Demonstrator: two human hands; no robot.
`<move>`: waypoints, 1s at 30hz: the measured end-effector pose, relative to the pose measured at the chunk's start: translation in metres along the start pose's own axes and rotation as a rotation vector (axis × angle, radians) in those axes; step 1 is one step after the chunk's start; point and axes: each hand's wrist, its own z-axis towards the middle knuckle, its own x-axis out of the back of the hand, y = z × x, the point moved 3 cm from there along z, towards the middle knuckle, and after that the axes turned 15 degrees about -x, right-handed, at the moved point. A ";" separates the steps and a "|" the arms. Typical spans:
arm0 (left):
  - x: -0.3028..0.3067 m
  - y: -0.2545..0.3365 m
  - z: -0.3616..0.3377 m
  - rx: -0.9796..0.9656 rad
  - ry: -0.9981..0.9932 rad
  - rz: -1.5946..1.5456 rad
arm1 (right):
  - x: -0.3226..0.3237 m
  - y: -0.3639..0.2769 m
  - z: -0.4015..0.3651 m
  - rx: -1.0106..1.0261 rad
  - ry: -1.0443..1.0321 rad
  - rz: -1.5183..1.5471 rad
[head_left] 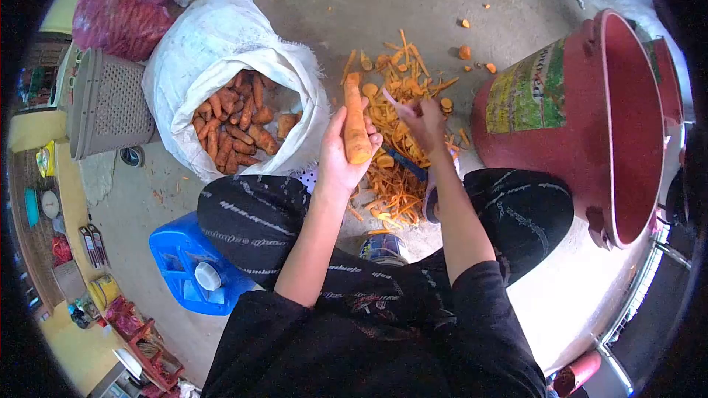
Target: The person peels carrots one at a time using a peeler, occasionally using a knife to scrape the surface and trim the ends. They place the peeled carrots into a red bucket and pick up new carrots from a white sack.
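My left hand (343, 146), palm up, is wrapped round a carrot (355, 114) that is partly peeled, with its thick end towards me. To its right, my right hand (426, 124) is closed on a thin pale-pink tool (398, 105), whose exact kind I cannot make out; its tip points up and left, apart from the carrot. Beneath both hands lies a heap of orange peelings (394, 203) with cut carrot ends. Among the peelings rests a dark blue strip-like object (407, 165), partly hidden.
A white sack (214, 37) of unpeeled carrots (240, 121) stands open at left. A large red bucket (546, 155) is at right. Near my knees are a blue jerrycan (184, 262) and a small tin (383, 248). A grey basket (114, 103) stands far left.
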 end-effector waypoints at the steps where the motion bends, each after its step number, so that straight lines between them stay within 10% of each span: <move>1: -0.005 -0.001 -0.005 0.022 0.012 -0.001 | 0.018 -0.019 0.000 0.079 0.051 0.030; 8: -0.019 -0.003 -0.030 0.051 -0.034 0.047 | 0.126 -0.111 -0.032 0.065 -0.101 1.436; 16: -0.020 -0.023 -0.052 0.189 -0.082 0.054 | 0.125 -0.157 -0.105 -0.148 -0.438 1.435; 30: -0.021 -0.024 -0.062 0.137 -0.224 0.073 | 0.101 -0.149 -0.114 -0.184 -0.327 1.408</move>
